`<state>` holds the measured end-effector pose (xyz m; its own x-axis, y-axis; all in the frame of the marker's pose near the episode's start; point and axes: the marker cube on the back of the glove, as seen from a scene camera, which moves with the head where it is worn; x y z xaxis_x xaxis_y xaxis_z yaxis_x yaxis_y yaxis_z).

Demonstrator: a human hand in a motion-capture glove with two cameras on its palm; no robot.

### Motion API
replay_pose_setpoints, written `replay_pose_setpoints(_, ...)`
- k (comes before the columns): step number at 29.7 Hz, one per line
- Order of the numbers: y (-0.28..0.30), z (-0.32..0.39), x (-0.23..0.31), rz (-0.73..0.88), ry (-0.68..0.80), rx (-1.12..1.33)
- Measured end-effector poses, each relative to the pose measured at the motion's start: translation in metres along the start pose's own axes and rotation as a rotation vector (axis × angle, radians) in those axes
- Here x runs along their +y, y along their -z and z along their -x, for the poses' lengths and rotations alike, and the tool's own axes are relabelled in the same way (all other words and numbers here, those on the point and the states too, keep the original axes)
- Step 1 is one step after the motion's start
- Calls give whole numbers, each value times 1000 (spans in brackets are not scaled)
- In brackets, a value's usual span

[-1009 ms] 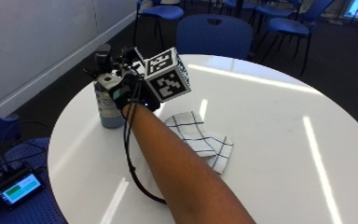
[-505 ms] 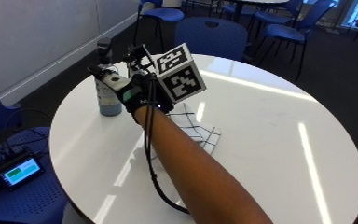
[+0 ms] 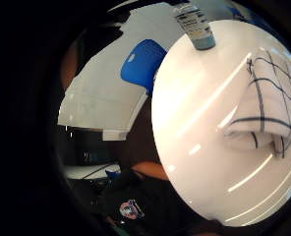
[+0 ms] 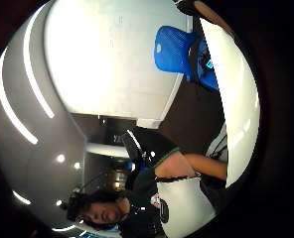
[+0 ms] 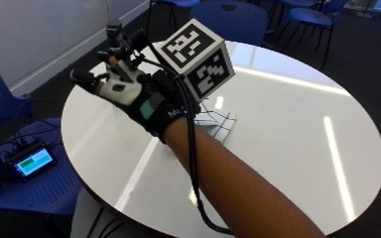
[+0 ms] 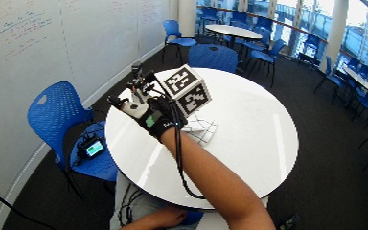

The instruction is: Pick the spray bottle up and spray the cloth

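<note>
Outside: gloved right hand raised above the white round counter, fingers spread and released, gripping nothing; checked cloth lies under the wrist. Little-finger palm view: spray bottle upright near counter edge, apart from cloth

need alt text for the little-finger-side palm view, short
Seen from the palm, a spray bottle stands upright near the edge of a round white table, apart from a folded white cloth with dark grid lines lying on the same table. Beyond the table's edge are a blue chair and a white wall.
</note>
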<state>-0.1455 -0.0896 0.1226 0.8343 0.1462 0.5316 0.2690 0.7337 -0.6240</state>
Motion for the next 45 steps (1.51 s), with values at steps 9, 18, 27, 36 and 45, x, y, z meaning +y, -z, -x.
replay_pose_setpoints(9,-5,16,53,56,109,99)
replay_pose_setpoints(18,-8,7,72,21,135,193)
replay_pose_setpoints(27,-12,2,84,21,145,260)
replay_pose_setpoints(36,-12,-2,89,4,144,267)
replay_pose_setpoints(45,-13,-6,87,1,134,273)
